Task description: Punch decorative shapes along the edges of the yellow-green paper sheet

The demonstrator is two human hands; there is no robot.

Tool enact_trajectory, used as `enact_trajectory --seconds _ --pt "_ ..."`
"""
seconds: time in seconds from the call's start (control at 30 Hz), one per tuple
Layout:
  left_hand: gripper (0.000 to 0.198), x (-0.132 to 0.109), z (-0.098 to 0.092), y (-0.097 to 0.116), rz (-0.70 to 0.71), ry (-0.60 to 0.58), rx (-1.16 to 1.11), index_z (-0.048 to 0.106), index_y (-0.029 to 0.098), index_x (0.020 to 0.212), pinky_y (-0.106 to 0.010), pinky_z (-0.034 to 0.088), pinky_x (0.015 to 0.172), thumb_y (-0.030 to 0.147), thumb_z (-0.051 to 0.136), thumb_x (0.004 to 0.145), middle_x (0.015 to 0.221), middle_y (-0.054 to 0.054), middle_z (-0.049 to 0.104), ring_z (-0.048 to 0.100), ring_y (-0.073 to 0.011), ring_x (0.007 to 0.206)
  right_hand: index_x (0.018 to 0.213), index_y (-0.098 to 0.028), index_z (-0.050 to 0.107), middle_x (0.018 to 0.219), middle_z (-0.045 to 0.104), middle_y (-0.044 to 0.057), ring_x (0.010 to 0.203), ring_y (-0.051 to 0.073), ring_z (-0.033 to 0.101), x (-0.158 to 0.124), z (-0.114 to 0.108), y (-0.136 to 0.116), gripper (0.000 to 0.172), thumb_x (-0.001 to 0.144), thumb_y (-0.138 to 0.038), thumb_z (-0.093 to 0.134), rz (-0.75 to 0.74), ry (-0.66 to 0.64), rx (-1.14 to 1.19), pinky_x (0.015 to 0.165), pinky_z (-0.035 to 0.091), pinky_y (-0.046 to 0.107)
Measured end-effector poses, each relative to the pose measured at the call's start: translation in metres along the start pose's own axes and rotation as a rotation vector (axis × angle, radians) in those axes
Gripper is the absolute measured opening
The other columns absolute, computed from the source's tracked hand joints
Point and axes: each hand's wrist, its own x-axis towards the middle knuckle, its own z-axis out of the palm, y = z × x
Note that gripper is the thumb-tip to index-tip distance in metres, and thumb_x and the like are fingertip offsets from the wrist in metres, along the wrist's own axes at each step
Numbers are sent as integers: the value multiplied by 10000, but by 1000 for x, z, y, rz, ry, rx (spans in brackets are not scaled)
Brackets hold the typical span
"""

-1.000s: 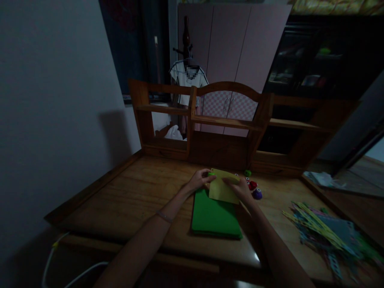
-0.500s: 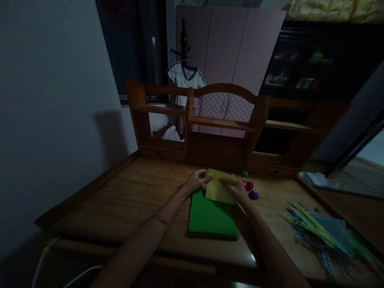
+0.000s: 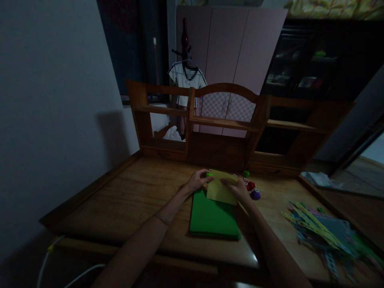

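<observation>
A yellow sheet (image 3: 218, 188) is held a little above the far end of a green stack of sheets (image 3: 212, 218) on the wooden desk (image 3: 141, 196). My left hand (image 3: 198, 179) is curled around a small green object (image 3: 209, 174) at the sheet's top left corner. My right hand (image 3: 240, 189) pinches the sheet's right side. Small round punches, green (image 3: 246, 173), red (image 3: 251, 185) and purple (image 3: 256, 194), sit just right of my right hand.
A wooden shelf unit (image 3: 228, 124) stands along the desk's back edge. A heap of cut coloured paper strips (image 3: 327, 234) lies at the right. A wall is on the left; a white cable (image 3: 51, 260) hangs below the desk's front left.
The view shifted slightly. Both hands and the yellow sheet stay in about the same place over the green stack.
</observation>
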Motion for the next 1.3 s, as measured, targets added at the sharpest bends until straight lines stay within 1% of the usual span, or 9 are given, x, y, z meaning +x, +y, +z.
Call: enact_trajectory --seconds 0.2,0.43,0.63,0.77,0.9,0.97,1.07,1.13,1.3 --pt "447 1 0 -5 -23 -50 31 653 114 957 -266 484 706 439 729 660 931 -87 664 616 -187 816 914 -143 692 885 723 107 779 273 686 -1 1 1 460 659 -526 693 28 -2 41 648 556 355" --pt "446 1 2 -7 4 14 73 650 115 951 -252 476 699 428 740 647 899 -75 656 608 -179 811 918 -143 694 915 719 116 794 273 687 0 -1 0 444 664 -506 703 13 -21 47 659 561 356" --pt "492 0 0 -5 -82 26 17 640 118 978 -236 474 619 454 740 632 895 -72 646 600 -166 762 932 -128 682 917 716 128 763 266 690 1 0 4 470 653 -504 715 46 -26 79 631 564 338" --pt "474 2 -3 -6 -72 38 2 648 113 916 -245 474 650 464 751 614 879 -78 659 611 -173 771 943 -128 676 940 712 130 794 275 688 1 0 5 449 674 -486 704 53 -33 96 621 564 332" --pt "462 3 -2 -7 -53 18 -34 638 111 923 -254 471 666 474 724 650 878 -77 665 615 -172 767 967 -122 677 959 708 131 836 285 681 0 -2 4 434 706 -469 675 31 -19 62 615 556 326" --pt "450 2 0 -7 -25 44 -18 639 117 916 -247 464 673 476 717 657 871 -64 664 610 -166 766 970 -121 679 947 710 125 824 280 681 -1 -3 2 425 722 -465 655 19 -13 44 598 547 314" --pt "443 1 3 -4 -6 132 37 643 135 910 -233 452 659 470 734 635 835 -36 656 597 -153 742 936 -121 686 897 717 113 771 265 682 -2 -3 -1 402 740 -467 626 18 -15 23 559 526 292" --pt "435 0 3 -1 4 162 53 645 142 913 -228 447 647 461 738 633 816 -27 651 590 -146 724 918 -117 690 868 719 109 736 256 678 -2 -3 -3 401 742 -469 618 23 2 3 542 514 285" --pt "414 0 0 5 28 220 -61 632 137 897 -238 464 662 474 707 670 838 -41 651 599 -147 738 916 -123 693 853 720 97 725 246 672 -1 -4 -3 402 740 -475 610 5 33 -31 543 506 279"
